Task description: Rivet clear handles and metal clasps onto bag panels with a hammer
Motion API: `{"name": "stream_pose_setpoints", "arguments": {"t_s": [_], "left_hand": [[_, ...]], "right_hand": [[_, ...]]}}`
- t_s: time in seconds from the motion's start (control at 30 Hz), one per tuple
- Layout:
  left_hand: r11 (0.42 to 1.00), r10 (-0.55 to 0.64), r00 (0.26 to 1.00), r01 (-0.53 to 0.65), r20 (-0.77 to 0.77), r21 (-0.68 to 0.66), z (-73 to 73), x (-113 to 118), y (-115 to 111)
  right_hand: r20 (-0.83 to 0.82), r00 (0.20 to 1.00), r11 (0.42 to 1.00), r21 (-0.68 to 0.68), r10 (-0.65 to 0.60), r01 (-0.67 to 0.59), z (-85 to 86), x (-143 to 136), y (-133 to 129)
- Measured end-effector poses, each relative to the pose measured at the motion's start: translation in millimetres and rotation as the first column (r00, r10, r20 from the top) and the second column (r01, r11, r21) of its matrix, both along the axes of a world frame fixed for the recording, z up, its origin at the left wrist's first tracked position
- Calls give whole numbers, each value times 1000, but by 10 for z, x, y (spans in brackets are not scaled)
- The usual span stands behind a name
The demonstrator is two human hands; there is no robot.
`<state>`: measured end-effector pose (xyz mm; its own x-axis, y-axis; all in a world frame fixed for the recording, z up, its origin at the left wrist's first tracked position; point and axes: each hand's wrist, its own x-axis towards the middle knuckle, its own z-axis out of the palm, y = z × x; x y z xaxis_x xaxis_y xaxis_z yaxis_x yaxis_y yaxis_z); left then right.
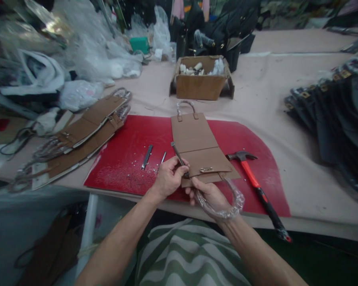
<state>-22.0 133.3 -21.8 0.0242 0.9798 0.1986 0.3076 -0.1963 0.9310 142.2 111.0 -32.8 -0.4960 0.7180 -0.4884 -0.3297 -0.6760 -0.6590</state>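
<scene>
In the head view, the brown bag panel [195, 135] lies across the red mat [149, 129] on the tabletop [256, 93]; I'd judge it light and stiffish, best taken by its edges; the left grip [170, 174] pinches a dark rod [177, 152]; the right grip [211, 195] clasps the near edge; forearms [122, 234] angle inward.

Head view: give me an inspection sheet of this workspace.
Surface: red mat, speckled with debris, on a pale-covered table.
Job's things: brown bag panel on the mat, metal clasp facing up; hammer to its right.
Clutter: slim metal tools on the mat, left of the panel.
Hands: left hand grips a metal rod; right hand at the panel's near edge, grip unclear.
Cables: thin dark cord at left; cannot tell if cable.
Surroundings: brown pieces left, carton beyond the mat, dark pieces right.
</scene>
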Motion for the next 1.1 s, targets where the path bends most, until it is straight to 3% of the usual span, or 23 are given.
{"name": "stream_pose_setpoints", "arguments": {"t_s": [0.13,0.27,0.47,0.6,0.7,0.73,0.8,0.87,0.9,0.97,1.03,1.07,1.1], "left_hand": [[1000,-18,998,18,-65,2,-167,-24,129],[998,-47,992,52,-119,38,-311,-25,64],[984,-90,969,121,-229,128,-363,14,-27],[967,-104,956,161,-275,196,-408,19,-59],[956,-101,956,170,-274,239,-458,20,-85],[954,-100,956,171,-276,247,-472,23,-92],[951,-92,955,168,-282,259,-488,32,-102],[950,-88,953,168,-290,263,-491,43,-109],[951,-87,952,167,-293,261,-488,49,-112],[955,-86,951,163,-296,247,-477,58,-119],[959,-78,954,152,-291,239,-464,66,-127],[960,-76,955,147,-287,237,-457,70,-130],[961,-74,956,145,-284,236,-451,73,-133]], "right_hand": [[-194,973,976,-203,-124,84,-36,-61,16],[-355,891,903,-412,-283,122,-81,-86,-148],[-403,814,841,-510,-417,178,-98,-99,-426],[-186,894,762,-609,-407,220,-62,49,-623],[70,965,730,-640,-254,239,-23,326,-785],[130,974,758,-611,-187,227,-2,452,-822],[255,965,885,-432,-64,173,52,745,-836],[502,864,994,-69,-41,88,102,1063,-742],[662,742,989,144,-109,17,116,1216,-656],[855,361,863,462,-373,-204,111,1483,-435],[838,68,743,515,-542,-428,68,1664,-206],[824,-5,721,493,-567,-488,43,1718,-105],[834,-22,726,467,-552,-504,22,1749,-18]]}}
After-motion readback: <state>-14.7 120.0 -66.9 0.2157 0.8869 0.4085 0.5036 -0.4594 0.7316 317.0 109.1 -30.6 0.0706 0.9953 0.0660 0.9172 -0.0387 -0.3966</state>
